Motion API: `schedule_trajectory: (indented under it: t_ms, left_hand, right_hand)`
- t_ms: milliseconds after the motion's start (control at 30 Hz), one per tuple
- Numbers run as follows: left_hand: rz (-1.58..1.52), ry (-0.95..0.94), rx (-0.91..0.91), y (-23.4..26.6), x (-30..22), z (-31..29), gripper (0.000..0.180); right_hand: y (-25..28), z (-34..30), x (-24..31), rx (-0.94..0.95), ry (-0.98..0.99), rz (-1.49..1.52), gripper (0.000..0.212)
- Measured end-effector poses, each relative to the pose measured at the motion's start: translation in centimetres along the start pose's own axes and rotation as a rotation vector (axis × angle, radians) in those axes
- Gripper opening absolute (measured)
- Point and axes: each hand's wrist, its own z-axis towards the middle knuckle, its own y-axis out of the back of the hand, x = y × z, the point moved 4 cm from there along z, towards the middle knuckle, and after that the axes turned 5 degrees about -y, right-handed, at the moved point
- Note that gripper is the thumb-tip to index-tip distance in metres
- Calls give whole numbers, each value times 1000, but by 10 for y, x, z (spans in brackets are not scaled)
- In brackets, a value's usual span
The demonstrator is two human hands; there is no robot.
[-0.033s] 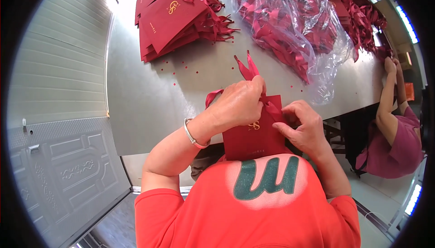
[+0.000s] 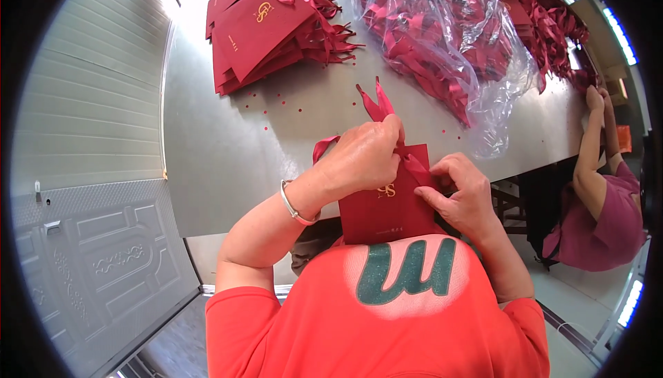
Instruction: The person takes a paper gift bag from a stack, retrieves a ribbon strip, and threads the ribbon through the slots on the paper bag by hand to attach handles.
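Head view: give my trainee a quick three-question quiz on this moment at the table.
1. True or false: both hands are on the red paper bag.
2. Which hand pinches the red ribbon? A left hand B right hand
3. What lies at the far left of the grey table?

Key: 1 true. 2 A. 3 the stack of flat red bags.

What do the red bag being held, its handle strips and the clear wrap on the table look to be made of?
Red gift bag: likely matte card paper, flat and stiff with crisp edges. Ribbon handles: apparently satin fabric, limp with a soft sheen. Clear wrap: thin plastic film, crinkled, glossy, see-through.
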Motion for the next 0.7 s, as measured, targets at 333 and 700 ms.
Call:
schedule_trajectory:
  t_ms: [333, 700]
  left_hand:
    - [-192, 114, 76, 11, 7, 9, 29]
    - [-185, 115, 109, 10, 7, 12, 27]
  right_hand:
    - [-6, -6, -12, 67, -147, 121, 18]
    - [-7, -13, -10, 120, -123, 151, 16]
